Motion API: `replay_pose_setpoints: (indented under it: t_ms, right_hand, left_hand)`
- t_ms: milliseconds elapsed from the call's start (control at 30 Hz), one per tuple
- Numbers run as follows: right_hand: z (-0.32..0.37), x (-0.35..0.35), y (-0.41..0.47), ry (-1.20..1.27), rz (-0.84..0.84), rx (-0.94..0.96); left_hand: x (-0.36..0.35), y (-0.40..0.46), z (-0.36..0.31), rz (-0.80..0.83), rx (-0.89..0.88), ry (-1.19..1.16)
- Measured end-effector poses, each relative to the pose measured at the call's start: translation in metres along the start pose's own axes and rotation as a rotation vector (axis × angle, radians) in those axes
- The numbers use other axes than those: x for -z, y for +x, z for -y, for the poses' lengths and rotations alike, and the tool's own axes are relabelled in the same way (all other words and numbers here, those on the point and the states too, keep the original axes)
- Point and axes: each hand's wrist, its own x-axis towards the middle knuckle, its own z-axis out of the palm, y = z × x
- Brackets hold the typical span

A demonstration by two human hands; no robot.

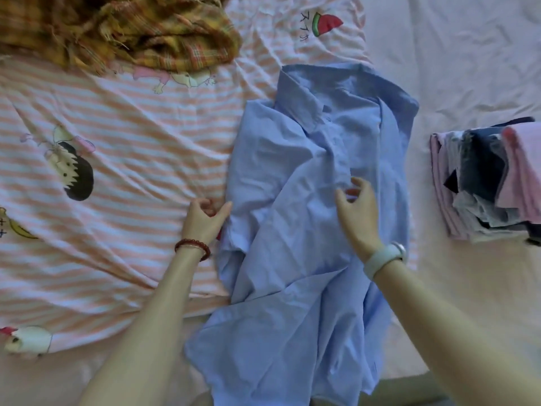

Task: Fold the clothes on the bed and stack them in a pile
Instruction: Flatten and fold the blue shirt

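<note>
A blue shirt (310,218) is lying rumpled down the centre of the frame on a bed (468,54), its collar pointing toward the top. The left hand (205,219) is sitting at the shirt's left edge, its fingers (225,208) curling in and pinching the cloth there. The right hand (358,212) is hovering over the middle of the shirt, fingers spread and relaxed, gripping nothing. A bead bracelet (192,248) is circling the left wrist and a pale watch (386,256) the right. At the right edge a pile (486,180) of folded pink, grey and dark clothes is standing apart from the shirt. A pink striped cartoon sheet (117,159) is spreading across the left, under the shirt's left side. A yellow plaid cloth (131,30) is bunching at the upper left.
</note>
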Motion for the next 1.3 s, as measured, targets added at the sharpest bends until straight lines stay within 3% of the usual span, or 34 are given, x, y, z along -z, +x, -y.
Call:
replay_pose_setpoints:
  t_ms: [133,233,267,333,433,500,567,667,733,867,967,1033,1067,1200,1300]
  right_hand:
    - [-0.045,-0.011,-0.068,0.004,-0.051,-0.178]
    - [-0.06,-0.02,-0.104,-0.011,-0.031,-0.318]
    - [-0.063,-0.023,-0.114,-0.086,-0.005,-0.247]
    - [-0.066,-0.027,-0.129,-0.324,0.146,0.101]
    - [-0.063,-0.025,-0.142,-0.594,0.459,0.575]
    - [-0.062,-0.019,-0.142,-0.636,0.552,0.718]
    - [-0.062,-0.012,-0.142,-0.603,0.612,0.771]
    - [-0.068,0.0,-0.137,-0.6,0.683,0.835]
    - [-0.076,0.008,-0.134,-0.684,0.621,0.904]
    - [-0.09,0.023,-0.131,-0.844,0.427,0.852]
    - [-0.097,0.026,-0.141,-0.796,0.47,0.908]
    - [-0.095,0.022,-0.151,-0.802,0.554,0.969]
    - [-0.094,0.018,-0.155,-0.796,0.587,0.964]
    - [-0.095,0.005,-0.166,-0.736,0.618,0.913]
    - [-0.1,0.007,-0.172,-0.709,0.599,1.034]
  left_hand:
    - [0.001,-0.004,-0.003,0.349,-0.062,0.167]
    - [-0.006,-0.02,0.0,0.334,-0.077,0.168]
    - [-0.006,-0.028,-0.001,0.305,-0.099,0.133]
    - [0.0,-0.039,-0.002,0.201,-0.175,0.079]
    - [0.03,-0.046,-0.01,-0.178,-0.346,0.148]
    - [0.052,-0.045,-0.017,-0.397,-0.442,0.194]
    - [0.063,-0.039,-0.024,-0.461,-0.471,0.174]
    - [0.06,-0.028,-0.02,-0.364,-0.399,0.077]
    - [0.054,-0.034,-0.005,-0.306,-0.267,-0.028]
    - [0.032,-0.083,0.059,-0.422,-0.161,-0.054]
    - [0.009,-0.127,0.106,-0.178,-0.102,-0.078]
    - [-0.003,-0.147,0.13,0.027,-0.036,0.058]
    - [-0.006,-0.153,0.136,0.042,-0.023,0.16]
    - [-0.014,-0.164,0.14,-0.058,0.025,0.373]
    - [-0.016,-0.171,0.144,-0.048,0.06,0.464]
